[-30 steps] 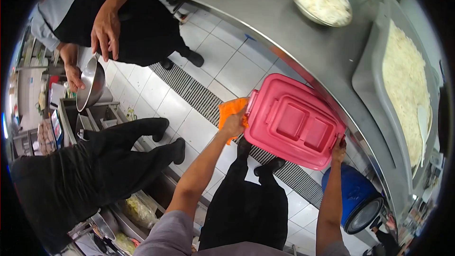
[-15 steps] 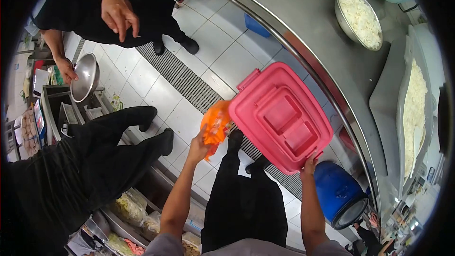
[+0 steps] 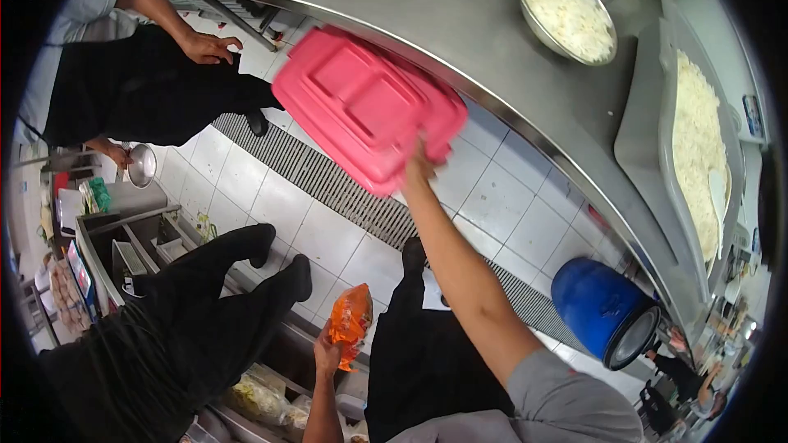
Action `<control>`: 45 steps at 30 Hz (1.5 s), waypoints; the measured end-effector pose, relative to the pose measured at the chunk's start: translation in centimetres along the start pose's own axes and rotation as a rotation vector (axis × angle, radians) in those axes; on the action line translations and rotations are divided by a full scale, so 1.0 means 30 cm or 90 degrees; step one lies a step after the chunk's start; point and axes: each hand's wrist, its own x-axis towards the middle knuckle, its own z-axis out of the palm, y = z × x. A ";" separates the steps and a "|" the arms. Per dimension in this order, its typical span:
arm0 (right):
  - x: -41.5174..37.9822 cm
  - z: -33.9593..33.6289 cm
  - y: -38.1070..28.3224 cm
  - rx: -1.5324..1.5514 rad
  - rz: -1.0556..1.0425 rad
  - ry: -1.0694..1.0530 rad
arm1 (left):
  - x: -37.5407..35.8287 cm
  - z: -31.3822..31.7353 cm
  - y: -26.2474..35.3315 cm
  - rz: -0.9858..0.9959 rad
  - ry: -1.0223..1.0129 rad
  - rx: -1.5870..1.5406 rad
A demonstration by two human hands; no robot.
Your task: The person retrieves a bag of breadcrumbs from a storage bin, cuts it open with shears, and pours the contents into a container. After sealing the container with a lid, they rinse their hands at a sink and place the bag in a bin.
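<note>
My left hand is closed around a crinkled orange plastic bag, held low beside my left leg. Stretched out in front of me, my right hand is at the near right edge of a pink plastic lid, its fingers slightly blurred and closed on the edge. The lid has two recessed rectangles on top. More pink plastic shows under its right edge, close beside the steel counter's rim.
On the steel counter stand a bowl of rice and a large rice tub. A blue barrel is at right. One co-worker holds a metal bowl; another person's legs are at left.
The pink lid has moved forward and left with my right hand, toward the counter's edge. My left hand has drawn back toward my body with the orange bag, away from the lid.
</note>
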 end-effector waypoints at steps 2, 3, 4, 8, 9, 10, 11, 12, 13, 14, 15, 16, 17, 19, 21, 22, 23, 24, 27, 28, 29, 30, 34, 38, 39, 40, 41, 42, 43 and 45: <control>-0.066 0.091 -0.135 0.017 0.115 -0.187 | -0.020 -0.045 0.034 -0.024 -0.004 0.084; -0.073 0.095 -0.165 0.031 0.107 -0.191 | -0.013 -0.063 0.037 -0.008 -0.007 0.090; -0.082 0.068 -0.200 -0.107 -0.057 -0.220 | -0.017 -0.072 0.039 0.021 -0.015 0.134; -0.156 -0.264 -0.253 -0.452 -0.370 -0.323 | -0.025 -0.033 0.150 0.081 -0.031 0.292; -0.131 -0.390 -0.182 -0.459 -0.431 -0.372 | -0.010 -0.032 0.149 0.124 -0.054 0.305; -0.038 -0.531 -0.044 -0.390 -0.361 -0.452 | -0.002 -0.021 0.164 0.203 -0.059 0.327; -0.159 -0.668 -0.070 -0.531 -0.366 -0.415 | -0.016 0.005 0.233 0.221 -0.064 0.326; -0.239 -0.781 -0.069 -0.668 -0.360 -0.408 | -0.057 0.047 0.355 0.239 -0.075 0.407; -0.285 -0.903 -0.011 -0.613 -0.305 -0.422 | -0.073 0.095 0.454 0.262 -0.084 0.489; -0.391 -0.969 -0.032 -0.604 -0.229 -0.437 | -0.082 0.126 0.503 0.313 -0.094 0.464; -0.527 -1.036 -0.065 -0.587 -0.147 -0.451 | -0.098 0.156 0.555 0.326 -0.108 0.475; -0.602 -1.081 -0.067 -0.558 -0.151 -0.473 | -0.107 0.206 0.611 0.347 -0.121 0.466; -0.701 -1.107 -0.069 -0.529 -0.155 -0.490 | -0.130 0.241 0.666 0.367 -0.141 0.456; -0.843 -1.134 -0.136 -0.480 -0.156 -0.532 | -0.177 0.373 0.767 0.380 -0.195 0.256; -0.985 -1.135 -0.256 -0.428 -0.278 -0.528 | -0.227 0.491 0.869 0.300 -0.234 0.172; -1.034 -1.145 -0.298 -0.402 -0.347 -0.523 | -0.250 0.534 0.894 0.227 -0.241 0.131; -1.066 -1.161 -0.311 -0.446 -0.392 -0.469 | -0.238 0.563 0.883 0.156 -0.316 -0.026; -1.080 -1.168 -0.289 -0.411 -0.535 -0.380 | -0.290 0.612 0.914 0.138 -0.357 -0.117; -1.141 -1.280 -0.361 -0.401 -0.591 -0.198 | -0.431 0.771 0.980 0.117 -0.408 -0.167; -1.151 -1.331 -0.378 -0.391 -0.592 -0.182 | -0.493 0.812 0.983 0.086 -0.409 -0.157; -1.159 -1.388 -0.395 -0.399 -0.619 -0.122 | -0.555 0.847 0.978 0.052 -0.408 -0.147; -1.172 -1.449 -0.406 -0.409 -0.643 -0.064 | -0.611 0.891 0.976 0.061 -0.426 -0.118; -1.216 -1.612 -0.459 -0.366 -0.790 0.134 | -0.724 1.065 0.949 0.068 -0.479 -0.097; -1.225 -1.824 -0.536 -0.358 -0.825 0.181 | -0.797 1.119 0.930 0.120 -0.569 0.129; -1.226 -1.873 -0.561 -0.354 -0.839 0.185 | -0.822 1.128 0.931 0.137 -0.560 0.258; -1.214 -1.929 -0.592 -0.400 -0.880 0.175 | -0.838 1.155 0.943 0.163 -0.544 0.379; -1.211 -1.970 -0.613 -0.446 -0.917 0.160 | -0.850 1.172 0.948 0.183 -0.541 0.366; -1.219 -1.993 -0.631 -0.451 -0.927 0.150 | -0.862 1.178 0.943 0.243 -0.514 0.401; -1.237 -2.012 -0.650 -0.450 -0.948 0.142 | -0.870 1.175 0.935 0.302 -0.483 0.433; -1.284 -2.038 -0.691 -0.446 -0.989 0.126 | -0.817 1.192 0.881 0.489 -0.398 0.438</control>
